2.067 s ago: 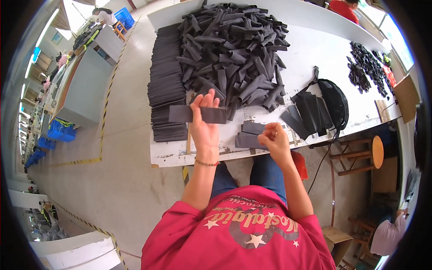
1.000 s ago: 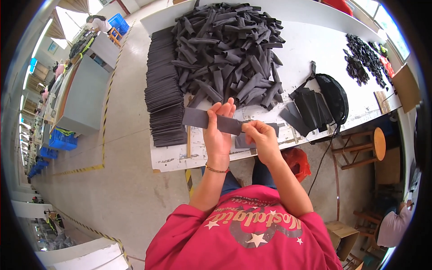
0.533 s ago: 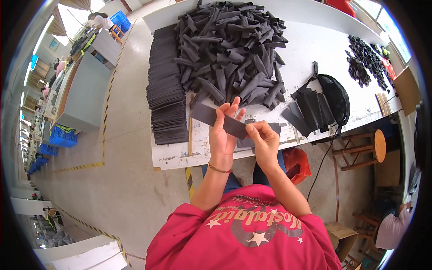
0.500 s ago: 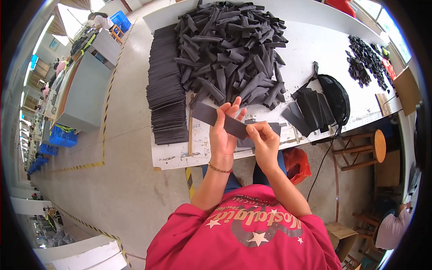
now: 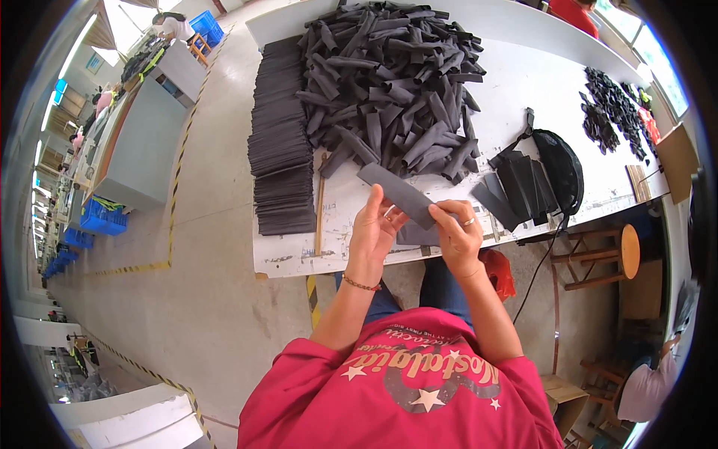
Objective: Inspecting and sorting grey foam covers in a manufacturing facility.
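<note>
A dark grey fabric strip (image 5: 398,193) is stretched slantwise between my hands above the table's front edge. My right hand (image 5: 458,233) pinches its lower right end between thumb and fingers, a ring on one finger. Towards the strip's other end, my left hand (image 5: 376,230) has its thumb against the lower edge, its fingers bent and partly hidden behind the cloth. Beneath my hands another dark piece (image 5: 417,236) lies on the white table (image 5: 516,67). Beyond the strip rises a big heap of folded dark strips (image 5: 393,90), with a long neat stack of flat ones (image 5: 283,142) on its left.
A wooden stick (image 5: 320,217) lies beside the stack. To the right are a black pouch (image 5: 557,172) with dark strips at it, and small black pieces (image 5: 598,123). A round stool (image 5: 630,248) and a red bag (image 5: 497,273) are below the table edge.
The strip has shifted right and slightly up at its left end. My left fingers, earlier stretched up behind it, are now bent lower; my right hand has turned and moved right.
</note>
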